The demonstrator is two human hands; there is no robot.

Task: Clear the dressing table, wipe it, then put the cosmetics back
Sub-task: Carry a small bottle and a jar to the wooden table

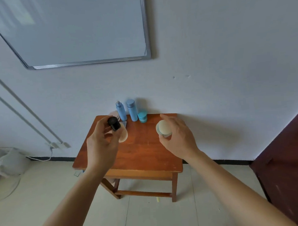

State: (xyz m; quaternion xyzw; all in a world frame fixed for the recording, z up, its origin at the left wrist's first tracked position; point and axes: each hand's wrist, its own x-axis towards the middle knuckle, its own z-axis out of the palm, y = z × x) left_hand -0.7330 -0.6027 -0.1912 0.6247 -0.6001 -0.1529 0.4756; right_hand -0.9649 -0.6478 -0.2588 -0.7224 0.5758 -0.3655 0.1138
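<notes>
The left hand curls round a black-capped bottle and the right hand round a cream-lidded jar, both above the dressing table (every lid on, contents unseen), where a careless set-down could topple the blue bottles beside the teal jar.

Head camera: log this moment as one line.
left hand: grips black-capped container | right hand: grips cream-lidded jar | both over table | table rear: two blue bottles, teal jar
</notes>
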